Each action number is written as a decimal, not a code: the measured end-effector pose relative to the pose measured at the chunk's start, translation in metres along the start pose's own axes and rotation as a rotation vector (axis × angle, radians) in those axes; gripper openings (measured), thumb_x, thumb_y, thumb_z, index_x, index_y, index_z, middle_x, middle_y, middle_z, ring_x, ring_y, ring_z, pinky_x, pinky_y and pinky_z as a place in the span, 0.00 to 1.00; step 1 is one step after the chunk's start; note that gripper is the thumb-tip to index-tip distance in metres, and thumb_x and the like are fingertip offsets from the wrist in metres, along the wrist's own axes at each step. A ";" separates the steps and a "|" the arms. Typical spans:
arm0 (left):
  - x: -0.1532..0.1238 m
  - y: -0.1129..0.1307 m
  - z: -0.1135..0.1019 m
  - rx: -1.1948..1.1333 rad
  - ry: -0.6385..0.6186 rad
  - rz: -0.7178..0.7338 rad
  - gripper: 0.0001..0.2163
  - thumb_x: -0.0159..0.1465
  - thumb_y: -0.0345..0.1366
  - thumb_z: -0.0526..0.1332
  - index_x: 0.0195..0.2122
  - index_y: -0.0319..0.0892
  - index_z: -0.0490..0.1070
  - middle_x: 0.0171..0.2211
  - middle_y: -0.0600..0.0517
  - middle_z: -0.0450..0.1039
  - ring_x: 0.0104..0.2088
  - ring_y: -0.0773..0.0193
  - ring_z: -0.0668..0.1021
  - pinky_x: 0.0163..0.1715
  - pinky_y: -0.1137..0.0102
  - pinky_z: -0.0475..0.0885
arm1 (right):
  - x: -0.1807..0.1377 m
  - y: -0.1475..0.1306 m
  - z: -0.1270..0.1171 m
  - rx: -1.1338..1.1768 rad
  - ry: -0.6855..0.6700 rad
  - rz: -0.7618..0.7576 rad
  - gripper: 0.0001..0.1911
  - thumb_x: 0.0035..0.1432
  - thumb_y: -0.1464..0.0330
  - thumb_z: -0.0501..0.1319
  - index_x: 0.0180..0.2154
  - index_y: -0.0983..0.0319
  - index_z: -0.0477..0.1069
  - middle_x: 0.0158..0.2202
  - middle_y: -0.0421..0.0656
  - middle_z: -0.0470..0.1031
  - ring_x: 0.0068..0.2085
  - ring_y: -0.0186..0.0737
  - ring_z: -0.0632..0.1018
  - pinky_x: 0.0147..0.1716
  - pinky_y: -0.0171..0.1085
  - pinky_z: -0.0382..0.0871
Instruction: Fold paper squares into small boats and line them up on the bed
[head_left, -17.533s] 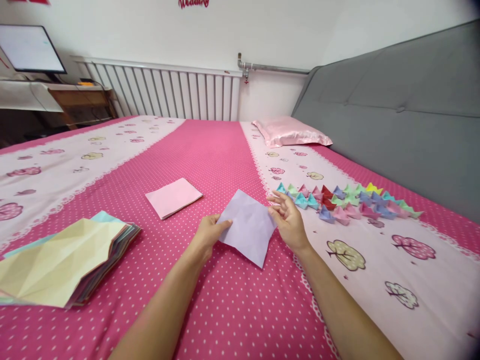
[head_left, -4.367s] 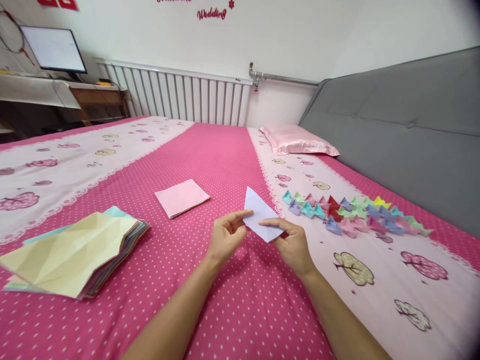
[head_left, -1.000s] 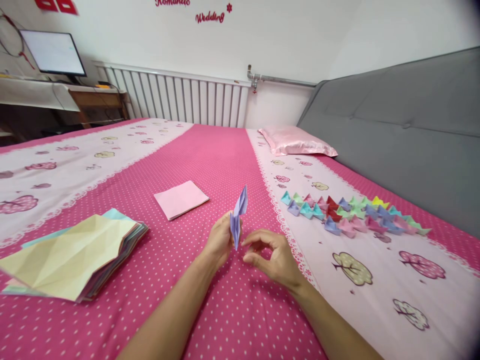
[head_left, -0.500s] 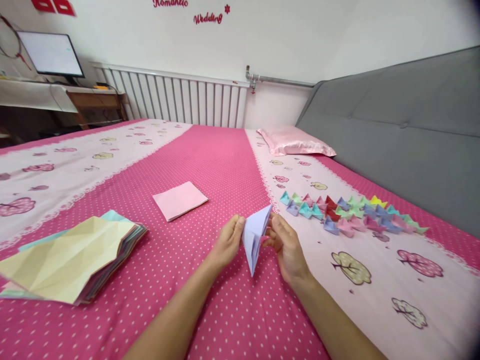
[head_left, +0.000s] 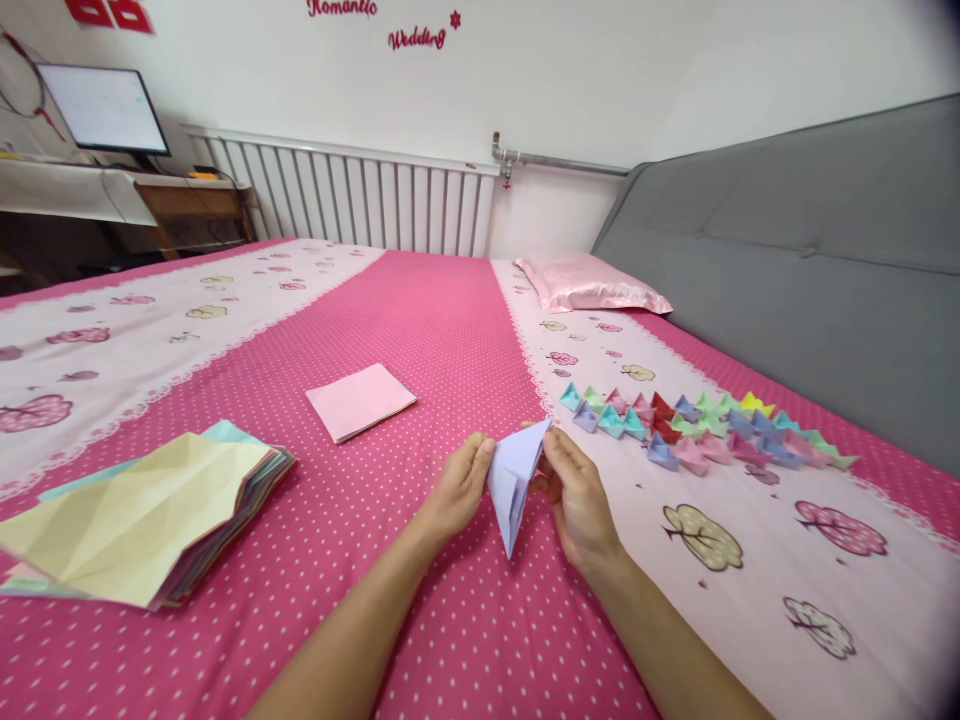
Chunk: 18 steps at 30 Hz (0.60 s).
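Observation:
A lavender folded paper [head_left: 516, 478] is held between my two hands above the bed, its narrow point hanging down and its layers slightly apart. My left hand [head_left: 463, 488] pinches its left edge, thumb on top. At the upper right corner my right hand [head_left: 576, 490] grips it between thumb and fingers; some of those fingers are hidden behind the paper. Off to the right lie several small folded paper boats [head_left: 709, 430] of many colours in rows. A pink stack of square paper [head_left: 361, 398] lies flat beyond my left hand.
At the left is a thick pile of creased coloured sheets [head_left: 142, 510], pale yellow on top. A pink pillow [head_left: 592, 283] rests near the grey headboard [head_left: 802, 240]. Past the bed [head_left: 442, 310] stand a white radiator [head_left: 352, 195] and a desk with a monitor [head_left: 105, 108].
Both hands have shifted very slightly right and down with the lavender paper, and its upper right corner tilts a little further right. The other things stay put.

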<state>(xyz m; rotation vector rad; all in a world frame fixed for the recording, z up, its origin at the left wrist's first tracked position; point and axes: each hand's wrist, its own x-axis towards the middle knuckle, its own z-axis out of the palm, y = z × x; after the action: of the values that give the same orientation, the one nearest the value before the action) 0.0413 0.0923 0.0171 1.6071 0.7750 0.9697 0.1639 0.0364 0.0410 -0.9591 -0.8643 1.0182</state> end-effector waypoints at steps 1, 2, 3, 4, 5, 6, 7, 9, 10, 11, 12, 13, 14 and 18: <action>0.000 0.000 0.000 -0.015 0.002 -0.002 0.16 0.62 0.49 0.47 0.24 0.42 0.56 0.19 0.59 0.54 0.20 0.71 0.57 0.19 0.74 0.54 | 0.000 0.000 0.000 -0.003 -0.001 -0.003 0.10 0.56 0.60 0.57 0.33 0.60 0.69 0.29 0.39 0.70 0.27 0.31 0.69 0.25 0.29 0.64; 0.000 0.000 0.000 -0.029 0.004 -0.003 0.16 0.62 0.48 0.48 0.24 0.42 0.56 0.19 0.59 0.54 0.20 0.71 0.57 0.19 0.74 0.54 | 0.000 0.001 0.000 -0.004 -0.004 -0.006 0.10 0.56 0.60 0.56 0.33 0.60 0.69 0.29 0.39 0.71 0.28 0.31 0.69 0.25 0.29 0.64; 0.000 0.000 0.000 -0.044 0.007 -0.002 0.16 0.61 0.48 0.49 0.24 0.42 0.56 0.19 0.59 0.54 0.20 0.71 0.58 0.19 0.74 0.54 | 0.000 0.001 0.000 -0.004 -0.008 -0.008 0.10 0.56 0.60 0.56 0.32 0.60 0.69 0.30 0.39 0.71 0.28 0.31 0.70 0.25 0.30 0.64; -0.001 0.000 0.000 -0.059 0.011 -0.001 0.16 0.61 0.48 0.49 0.24 0.42 0.57 0.19 0.59 0.54 0.20 0.72 0.58 0.19 0.74 0.54 | 0.000 0.001 0.000 -0.005 -0.013 -0.010 0.10 0.56 0.60 0.56 0.32 0.60 0.69 0.30 0.39 0.72 0.28 0.32 0.71 0.25 0.30 0.65; -0.001 0.001 0.000 -0.074 0.015 -0.001 0.16 0.61 0.48 0.50 0.23 0.41 0.57 0.19 0.59 0.54 0.20 0.72 0.58 0.19 0.74 0.54 | 0.000 0.001 0.000 -0.007 -0.017 -0.011 0.11 0.57 0.60 0.55 0.32 0.60 0.69 0.31 0.40 0.72 0.29 0.33 0.71 0.25 0.30 0.65; -0.001 0.001 0.000 -0.089 0.017 -0.006 0.16 0.61 0.47 0.51 0.23 0.41 0.58 0.19 0.59 0.55 0.19 0.72 0.58 0.19 0.74 0.54 | -0.001 0.001 0.000 -0.012 -0.020 -0.010 0.11 0.57 0.60 0.55 0.33 0.60 0.69 0.33 0.41 0.73 0.29 0.33 0.72 0.26 0.31 0.65; -0.001 0.001 0.000 -0.104 0.021 -0.011 0.15 0.60 0.47 0.51 0.23 0.41 0.59 0.19 0.58 0.55 0.19 0.72 0.58 0.19 0.74 0.53 | -0.001 0.001 0.000 -0.020 -0.020 -0.009 0.11 0.56 0.60 0.55 0.34 0.60 0.70 0.34 0.41 0.74 0.30 0.34 0.73 0.26 0.31 0.66; -0.001 0.002 0.000 -0.116 0.024 -0.019 0.15 0.60 0.47 0.52 0.23 0.41 0.59 0.19 0.58 0.56 0.19 0.72 0.58 0.19 0.74 0.53 | 0.000 0.001 0.000 -0.037 -0.019 0.000 0.12 0.55 0.60 0.56 0.38 0.59 0.70 0.37 0.42 0.74 0.31 0.36 0.74 0.27 0.33 0.67; -0.001 0.002 0.000 -0.109 0.023 -0.016 0.15 0.60 0.47 0.52 0.23 0.41 0.59 0.19 0.58 0.56 0.19 0.72 0.58 0.19 0.74 0.54 | 0.000 0.001 0.001 -0.042 -0.018 0.008 0.13 0.54 0.61 0.57 0.40 0.59 0.70 0.38 0.42 0.74 0.32 0.36 0.74 0.28 0.33 0.67; -0.001 0.003 0.000 -0.095 0.020 -0.009 0.15 0.60 0.47 0.52 0.23 0.41 0.59 0.19 0.58 0.57 0.19 0.72 0.59 0.19 0.74 0.54 | 0.000 0.001 0.001 -0.044 -0.018 0.014 0.13 0.54 0.62 0.58 0.42 0.59 0.69 0.38 0.42 0.74 0.33 0.36 0.74 0.29 0.33 0.68; -0.002 0.004 0.001 -0.078 0.021 0.000 0.15 0.60 0.47 0.52 0.23 0.41 0.59 0.18 0.59 0.57 0.19 0.72 0.60 0.19 0.74 0.55 | 0.000 0.001 0.001 -0.045 -0.016 0.016 0.14 0.53 0.63 0.59 0.42 0.59 0.69 0.38 0.42 0.74 0.34 0.37 0.74 0.31 0.34 0.68; -0.003 0.005 0.001 -0.062 0.017 0.005 0.15 0.60 0.47 0.52 0.23 0.41 0.59 0.18 0.59 0.58 0.18 0.72 0.60 0.19 0.74 0.55 | -0.001 0.002 0.001 -0.050 -0.015 0.014 0.14 0.52 0.64 0.59 0.42 0.59 0.69 0.38 0.41 0.74 0.35 0.36 0.75 0.33 0.34 0.68; -0.003 0.005 0.001 -0.051 0.008 -0.001 0.15 0.60 0.47 0.51 0.24 0.42 0.59 0.17 0.59 0.58 0.17 0.72 0.61 0.18 0.74 0.55 | -0.001 0.002 0.001 -0.059 -0.014 0.010 0.14 0.51 0.65 0.60 0.42 0.59 0.69 0.39 0.41 0.75 0.36 0.36 0.75 0.35 0.34 0.68; -0.006 0.008 0.004 -0.046 -0.056 -0.072 0.14 0.62 0.48 0.47 0.27 0.43 0.57 0.13 0.60 0.59 0.13 0.70 0.63 0.15 0.74 0.55 | -0.003 0.005 0.001 -0.133 -0.030 -0.026 0.16 0.48 0.67 0.63 0.42 0.59 0.69 0.41 0.41 0.74 0.40 0.37 0.75 0.38 0.34 0.68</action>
<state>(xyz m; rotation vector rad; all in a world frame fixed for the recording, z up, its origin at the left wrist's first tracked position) 0.0419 0.0831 0.0231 1.5501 0.7622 0.8818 0.1609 0.0352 0.0363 -1.0442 -0.9763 0.9645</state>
